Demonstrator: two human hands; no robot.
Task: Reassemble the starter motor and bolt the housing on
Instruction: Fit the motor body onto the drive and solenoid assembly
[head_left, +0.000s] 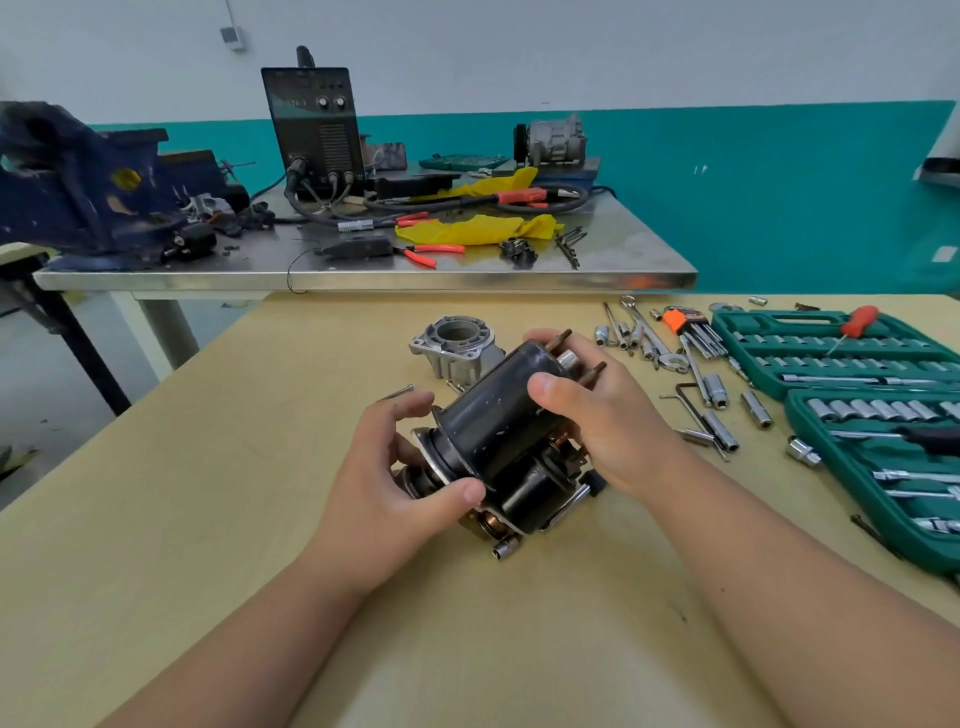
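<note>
The black starter motor body lies tilted over the middle of the wooden table, with its solenoid along its near side. My right hand grips the far end, thumb on the black casing, where copper studs stick out. My left hand holds the near flange end, thumb on the rim. The silver aluminium housing stands on the table just behind the motor, apart from it. A long bolt lies to its left. A small socket sits under the motor's near end.
Loose sockets, wrenches and hex keys are scattered to the right. Two open green socket cases fill the right edge. A steel bench behind carries a welder, a vise, pliers and yellow rags.
</note>
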